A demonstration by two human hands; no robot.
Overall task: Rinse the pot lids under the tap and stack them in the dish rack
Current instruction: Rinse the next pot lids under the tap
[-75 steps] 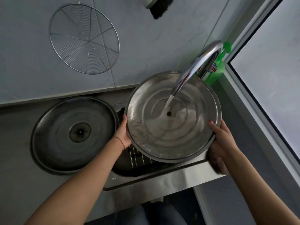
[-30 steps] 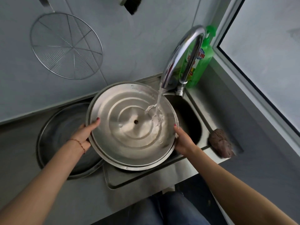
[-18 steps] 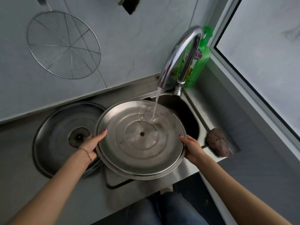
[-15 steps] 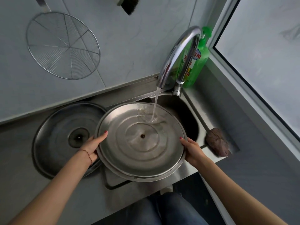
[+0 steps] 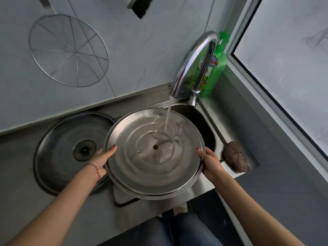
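Note:
I hold a large round steel pot lid (image 5: 142, 171) underside up over the sink (image 5: 207, 132). My left hand (image 5: 101, 160) grips its left rim and my right hand (image 5: 210, 161) grips its right rim. Water runs from the curved chrome tap (image 5: 193, 59) onto the far right part of the lid and pools around its centre hole. A second steel lid (image 5: 60, 139) with a dark centre knob lies flat on the counter to the left, partly covered by the held lid. No dish rack shows.
A green dish soap bottle (image 5: 215, 68) stands behind the tap. A brown scrubber (image 5: 234, 158) lies on the sink's right ledge. A wire skimmer (image 5: 69, 50) and a black brush (image 5: 142, 6) hang on the tiled wall. A window ledge runs along the right.
The lid was tilted up toward me under the stream; it has come down to nearly level over the sink. Both hands keep the same grip on its rim.

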